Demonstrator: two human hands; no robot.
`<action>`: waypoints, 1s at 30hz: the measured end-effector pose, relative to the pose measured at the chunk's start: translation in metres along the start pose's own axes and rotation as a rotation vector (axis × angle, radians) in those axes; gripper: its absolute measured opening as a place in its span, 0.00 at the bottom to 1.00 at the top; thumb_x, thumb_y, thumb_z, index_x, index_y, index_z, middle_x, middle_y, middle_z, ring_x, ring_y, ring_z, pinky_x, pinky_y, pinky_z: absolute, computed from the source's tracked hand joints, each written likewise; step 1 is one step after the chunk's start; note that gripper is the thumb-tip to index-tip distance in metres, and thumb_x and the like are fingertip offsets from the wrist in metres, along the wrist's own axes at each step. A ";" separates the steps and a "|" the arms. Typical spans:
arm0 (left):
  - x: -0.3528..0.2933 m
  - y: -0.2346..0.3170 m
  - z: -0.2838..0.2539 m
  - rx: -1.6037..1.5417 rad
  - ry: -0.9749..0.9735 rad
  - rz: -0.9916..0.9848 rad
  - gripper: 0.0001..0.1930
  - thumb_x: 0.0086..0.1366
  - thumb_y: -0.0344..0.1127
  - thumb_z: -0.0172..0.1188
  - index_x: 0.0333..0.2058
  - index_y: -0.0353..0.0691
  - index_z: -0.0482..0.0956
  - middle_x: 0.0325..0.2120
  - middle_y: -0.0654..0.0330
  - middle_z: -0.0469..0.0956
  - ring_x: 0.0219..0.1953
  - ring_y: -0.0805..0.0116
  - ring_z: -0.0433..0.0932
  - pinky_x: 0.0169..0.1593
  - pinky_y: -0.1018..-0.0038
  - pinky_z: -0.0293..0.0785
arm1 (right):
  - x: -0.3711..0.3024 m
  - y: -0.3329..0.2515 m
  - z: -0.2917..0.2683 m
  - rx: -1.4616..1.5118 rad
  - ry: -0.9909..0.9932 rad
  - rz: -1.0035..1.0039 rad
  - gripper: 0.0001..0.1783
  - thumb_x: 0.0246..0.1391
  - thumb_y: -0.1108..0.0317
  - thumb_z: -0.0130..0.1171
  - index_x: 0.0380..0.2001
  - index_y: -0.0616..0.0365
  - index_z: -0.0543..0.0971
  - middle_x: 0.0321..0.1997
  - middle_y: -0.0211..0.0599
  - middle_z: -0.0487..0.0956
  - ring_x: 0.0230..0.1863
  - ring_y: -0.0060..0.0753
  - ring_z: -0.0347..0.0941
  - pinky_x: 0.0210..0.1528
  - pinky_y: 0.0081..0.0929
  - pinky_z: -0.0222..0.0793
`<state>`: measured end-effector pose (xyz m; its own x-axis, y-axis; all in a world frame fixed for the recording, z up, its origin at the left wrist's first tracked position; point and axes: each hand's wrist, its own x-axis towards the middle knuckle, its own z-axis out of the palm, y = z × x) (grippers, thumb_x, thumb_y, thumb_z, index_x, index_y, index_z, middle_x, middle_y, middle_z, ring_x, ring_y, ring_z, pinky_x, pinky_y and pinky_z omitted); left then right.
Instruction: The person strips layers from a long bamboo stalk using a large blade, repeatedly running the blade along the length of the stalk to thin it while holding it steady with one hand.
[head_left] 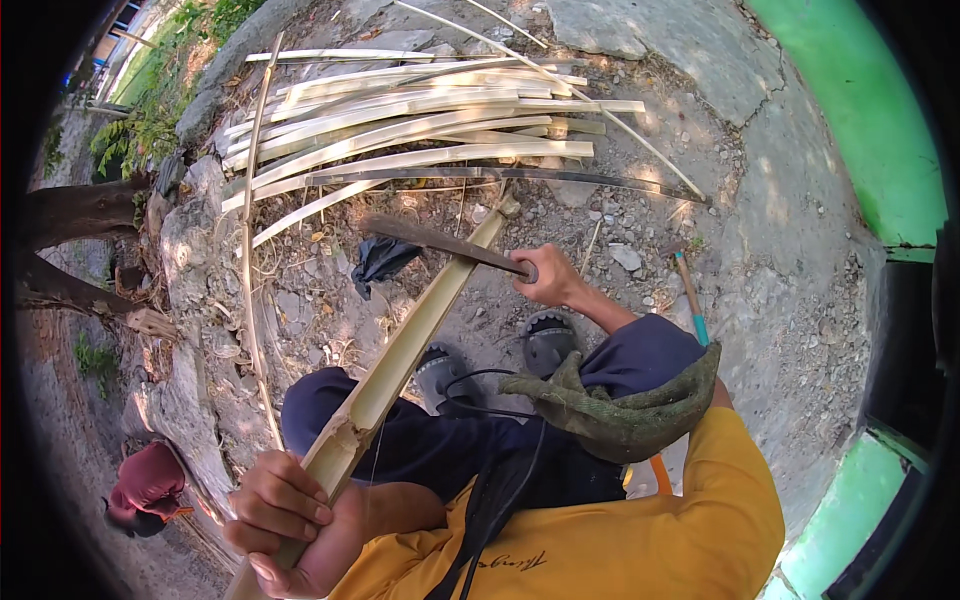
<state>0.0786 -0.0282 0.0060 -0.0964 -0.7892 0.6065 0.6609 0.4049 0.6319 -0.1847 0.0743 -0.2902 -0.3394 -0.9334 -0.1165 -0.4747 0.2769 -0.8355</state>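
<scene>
- A long bamboo piece [400, 350] is held by the left hand [285, 520] at its near end, low in the picture. The fingers are wrapped tight around it.
- The bamboo runs up and away from the body, over the knees, and its far end rests on the ground [640, 120] near a heap of bamboo strips [420, 135].
- A long knife [440, 243] is gripped by the right hand [545, 275], which is closed around the handle. The blade is laid across the bamboo near its far end, pointing to the left.
- The right hand is nearer to the far end; the left hand is nearer to the body.
- The bamboo looks pale yellow-green, split open along its length, with a hollow inside.
- A green glove [620, 405] is draped over the right knee.
- Two dark sandals [545, 340] are seen below the bamboo.
</scene>
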 end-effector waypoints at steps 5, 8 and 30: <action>0.003 -0.002 0.002 0.037 -0.006 0.006 0.19 0.63 0.41 0.54 0.17 0.51 0.56 0.07 0.71 0.55 0.08 0.81 0.54 0.17 0.82 0.51 | 0.013 0.092 0.014 0.002 0.088 0.310 0.19 0.41 0.59 0.65 0.36 0.59 0.85 0.27 0.53 0.81 0.32 0.56 0.80 0.36 0.44 0.73; 0.005 -0.011 -0.004 0.002 -0.048 -0.028 0.19 0.63 0.41 0.54 0.17 0.50 0.56 0.07 0.70 0.55 0.07 0.81 0.54 0.17 0.82 0.51 | 0.012 0.092 0.011 -0.032 0.102 0.465 0.21 0.42 0.60 0.65 0.38 0.62 0.85 0.28 0.54 0.82 0.33 0.56 0.81 0.38 0.42 0.75; 0.026 -0.002 -0.065 0.136 0.120 -0.092 0.14 0.64 0.41 0.54 0.27 0.47 0.57 0.15 0.67 0.56 0.13 0.78 0.57 0.22 0.80 0.55 | -0.045 0.086 0.034 0.073 0.203 0.406 0.21 0.44 0.60 0.66 0.38 0.65 0.84 0.24 0.50 0.82 0.28 0.43 0.80 0.36 0.36 0.74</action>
<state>0.1235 -0.0793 -0.0105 -0.0570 -0.8718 0.4866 0.5464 0.3807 0.7460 -0.1824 0.1318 -0.3749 -0.6419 -0.6871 -0.3404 -0.2144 0.5870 -0.7807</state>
